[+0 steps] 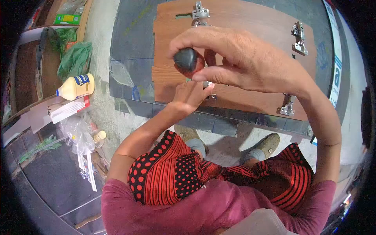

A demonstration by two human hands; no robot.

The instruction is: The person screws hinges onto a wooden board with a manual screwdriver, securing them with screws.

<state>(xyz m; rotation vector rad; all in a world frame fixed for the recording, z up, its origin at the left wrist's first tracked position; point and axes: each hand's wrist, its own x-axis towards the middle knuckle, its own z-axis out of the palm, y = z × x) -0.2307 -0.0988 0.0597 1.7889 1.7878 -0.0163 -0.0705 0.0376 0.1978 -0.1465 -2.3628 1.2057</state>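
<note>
My right hand [250,58] is closed around the thick black and red handle of a screwdriver [185,59], seen end-on with its shaft hidden below. Under it, my left hand [188,94] rests low over a brown wooden panel [250,100], its thumb and fingers drawn together beside a small metal fitting [212,96]. Exactly what those fingertips pinch is covered by the screwdriver and my right hand. Metal cabinet hinges sit on the panel: one at the top left [200,11], one at the upper right [299,38] and one at the lower right [287,105].
The panel lies on a dark sheet [131,47] on the floor, in front of my feet. To the left are a yellowish bottle [78,87] on its side, a green plastic bag [75,60], a white and red box [69,109] and clear plastic wrapping [77,133].
</note>
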